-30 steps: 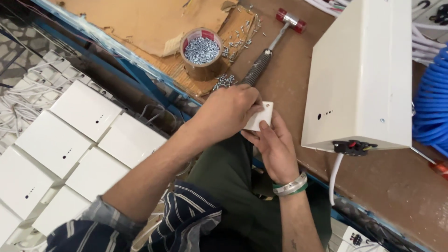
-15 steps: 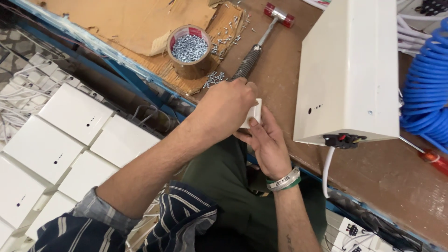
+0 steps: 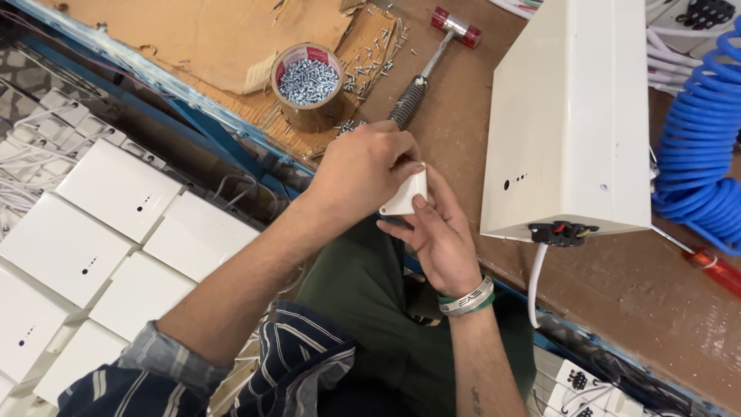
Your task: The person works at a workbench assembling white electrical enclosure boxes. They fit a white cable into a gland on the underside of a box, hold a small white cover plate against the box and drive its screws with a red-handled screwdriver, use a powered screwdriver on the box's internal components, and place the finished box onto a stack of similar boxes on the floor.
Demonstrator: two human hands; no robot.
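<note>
In the head view, a small white plastic part (image 3: 405,197) is held between both hands at the near edge of a brown workbench (image 3: 617,293), above the person's lap. The left hand (image 3: 363,171) is curled over the part from above, its fingers closed down onto the top edge. The right hand (image 3: 438,235) is placed beneath it, palm up, with the thumb pressed against the lower face of the part; the fingers are partly bent around it. A striped band is worn on the right wrist.

Just right of the hands, a tall white metal enclosure (image 3: 571,116) is laid on the bench, with a black connector and a white cable at its near end. Beyond the hands, a red-headed mallet (image 3: 432,66) with a ribbed grip is seen lying at an angle, its grip end near the left knuckles. A roll of brown tape (image 3: 309,85) filled with small screws is set on a sheet of cardboard (image 3: 208,35), with loose screws scattered beside it. A coiled blue air hose (image 3: 698,147) is seen at the right edge. Many white boxes (image 3: 116,232) are stacked below the bench on the left.
</note>
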